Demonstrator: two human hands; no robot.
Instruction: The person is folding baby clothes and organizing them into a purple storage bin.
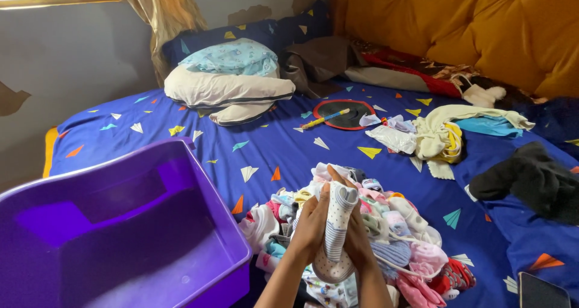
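Both hands were up over the heap of baby clothes (386, 235) near the bed's front edge, pinching one small striped sock (338, 223) between them. The left hand (312, 223) gripped its left side with the thumb on top, and the right hand (357, 232) closed around it from behind. The sock hung upright, cuff at the top. A purple plastic tub (120, 235) sat at the front left corner, tilted. Farther back on the blue bedsheet (283, 145) lay a stack of pillows (226, 88), and a black garment (531, 181) sat by the right edge.
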